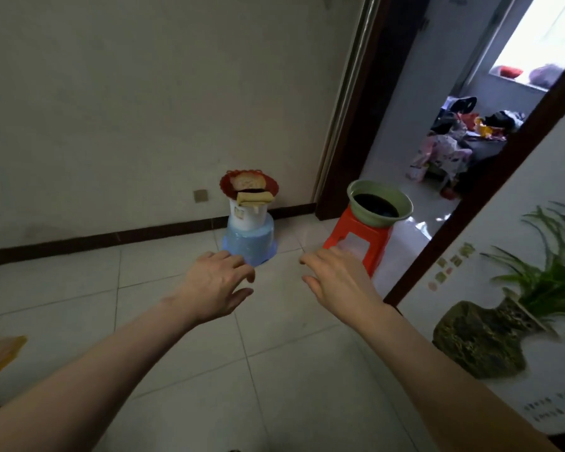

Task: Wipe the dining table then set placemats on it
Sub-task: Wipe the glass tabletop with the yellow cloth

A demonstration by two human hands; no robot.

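Both bare hands, left hand (217,283) and right hand (335,282), reach out empty with fingers spread toward the folded yellow cloth (254,198) atop the stacked white-and-blue plastic buckets (249,234), likely kept there for wiping.

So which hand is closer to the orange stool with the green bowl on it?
The right hand. In this view its fingers overlap the orange stool under the green bowl. The left hand reaches out farther left, in front of the blue stool.
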